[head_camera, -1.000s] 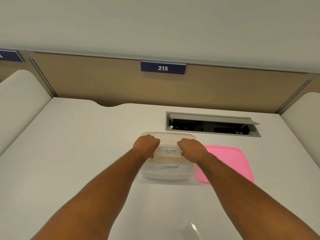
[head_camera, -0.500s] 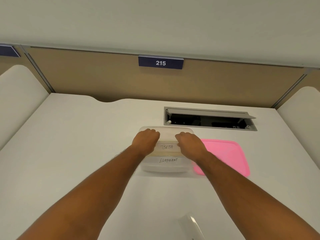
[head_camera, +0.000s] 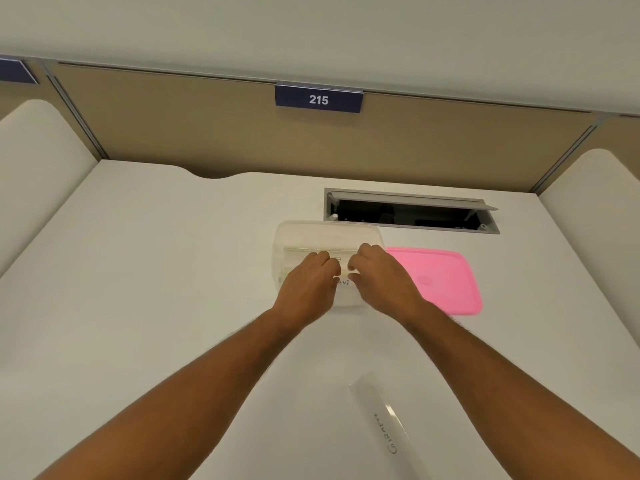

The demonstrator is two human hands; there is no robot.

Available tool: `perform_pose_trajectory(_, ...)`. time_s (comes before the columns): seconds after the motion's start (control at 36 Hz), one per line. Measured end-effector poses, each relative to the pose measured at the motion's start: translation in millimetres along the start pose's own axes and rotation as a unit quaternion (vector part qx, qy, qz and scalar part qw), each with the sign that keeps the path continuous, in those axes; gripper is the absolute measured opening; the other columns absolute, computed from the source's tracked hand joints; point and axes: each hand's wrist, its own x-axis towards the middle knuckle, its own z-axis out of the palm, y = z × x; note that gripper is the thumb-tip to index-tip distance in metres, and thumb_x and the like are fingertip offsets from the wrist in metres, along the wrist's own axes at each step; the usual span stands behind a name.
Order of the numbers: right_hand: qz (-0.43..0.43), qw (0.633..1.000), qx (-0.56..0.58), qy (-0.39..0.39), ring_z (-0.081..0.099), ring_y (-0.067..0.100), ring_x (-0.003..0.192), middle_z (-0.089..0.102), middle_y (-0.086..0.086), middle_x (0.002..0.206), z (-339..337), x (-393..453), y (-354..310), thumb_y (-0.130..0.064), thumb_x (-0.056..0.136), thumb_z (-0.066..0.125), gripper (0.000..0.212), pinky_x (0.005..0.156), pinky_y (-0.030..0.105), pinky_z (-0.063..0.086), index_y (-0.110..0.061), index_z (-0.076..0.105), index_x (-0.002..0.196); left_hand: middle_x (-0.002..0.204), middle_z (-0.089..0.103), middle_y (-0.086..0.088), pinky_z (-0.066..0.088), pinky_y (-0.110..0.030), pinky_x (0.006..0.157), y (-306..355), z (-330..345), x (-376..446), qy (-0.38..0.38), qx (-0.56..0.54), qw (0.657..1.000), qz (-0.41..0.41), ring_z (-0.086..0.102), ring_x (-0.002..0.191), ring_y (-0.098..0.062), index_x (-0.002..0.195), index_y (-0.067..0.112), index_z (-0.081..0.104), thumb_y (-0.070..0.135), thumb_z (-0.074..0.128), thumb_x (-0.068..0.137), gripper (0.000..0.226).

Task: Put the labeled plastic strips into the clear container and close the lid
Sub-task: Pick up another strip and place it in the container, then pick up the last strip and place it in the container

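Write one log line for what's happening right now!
both hands: left hand, right hand over clear container | pink lid off, beside | one strip on desk

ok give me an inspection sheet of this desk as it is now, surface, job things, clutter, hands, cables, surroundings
surface: white desk, with an open hatch at the back.
job's things: clear container open, strips inside, mostly hidden by the hands; pink lid flat on the desk to its right, not fitted; one labeled strip lies on the near desk, outside the container.
clutter: nothing seen.
hands: left hand and right hand over the container, fingers curled down into it; what they grip cannot be told.
cables: nothing seen.
surroundings: tan partition with sign 215; white side panels.
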Motion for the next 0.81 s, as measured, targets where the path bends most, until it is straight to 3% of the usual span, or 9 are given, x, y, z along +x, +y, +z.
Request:
perform_pose_trajectory(0.17,0.022,0.999,0.017,-0.038,0.05,0.013,0.072,0.055,-0.006,0.086,-5.1,-26.4,-8.8,-0.027,0.094,0.062,0.009,0.06,0.034,0.051,-0.021,0.064,0.087,0.088,0.059,0.002,0.047,-0.031,0.061,11.2,10.2,-28.0,-0.02,-0.02,1.0,-0.009,0.051,0.081,-0.017,0.094,0.014,0.063,0.016,0.063,0.093,0.002)
perform_pose_trajectory(0.28,0.048,0.993,0.051,-0.093,0.054,0.015,0.069,0.056,-0.008,0.082,-7.9,-41.9,-16.2,-0.032,0.096,0.057,0.015,0.059,0.031,0.044,-0.023,0.062,0.084,0.088,0.061,0.002,0.045,-0.026,0.061,15.1,15.1,-43.7,-0.042,-0.033,0.998,-0.021,0.053,0.08,-0.016,0.092,0.014,0.063,0.015,0.066,0.091,0.003)
perform_pose_trajectory(0.5,0.106,0.938,0.125,-0.307,0.061,0.014,0.073,0.065,-0.007,0.081,-3.2,-66.4,-26.7,-0.053,0.083,0.068,0.032,0.065,0.032,0.048,-0.022,0.065,0.086,0.085,0.06,0.005,0.042,-0.022,0.061,18.3,26.1,-67.9,-0.089,-0.043,0.993,-0.062,0.055,0.076,-0.013,0.09,0.018,0.065,0.021,0.062,0.093,0.005)
perform_pose_trajectory(0.58,0.108,0.921,0.126,-0.352,0.064,0.013,0.07,0.067,-0.007,0.075,-1.7,-72.2,-32.9,-0.058,0.076,0.071,0.038,0.065,0.032,0.051,-0.022,0.066,0.085,0.087,0.06,0.005,0.039,-0.022,0.062,20.1,26.9,-73.5,-0.1,-0.046,0.992,-0.068,0.056,0.079,-0.014,0.09,0.019,0.065,0.022,0.06,0.094,0.007)
perform_pose_trajectory(0.67,0.112,0.903,0.135,-0.393,0.065,0.01,0.06,0.07,-0.005,0.067,-2.5,-76.6,-39.1,-0.055,0.073,0.072,0.036,0.061,0.027,0.05,-0.023,0.067,0.089,0.09,0.062,0.005,0.038,-0.019,0.065,21.9,27.6,-78.2,-0.104,-0.052,0.99,-0.081,0.055,0.077,-0.011,0.094,0.019,0.067,0.024,0.062,0.095,0.007)
perform_pose_trajectory(0.81,0.116,0.882,0.147,-0.432,0.069,0.01,0.062,0.073,-0.003,0.073,-2.0,-82.5,-48.1,-0.039,0.076,0.076,0.029,0.061,0.024,0.053,-0.022,0.068,0.097,0.092,0.062,0.005,0.04,-0.022,0.066,19.9,29.2,-87.3,-0.116,-0.055,0.988,-0.085,0.056,0.079,-0.012,0.095,0.02,0.066,0.028,0.06,0.095,0.01)
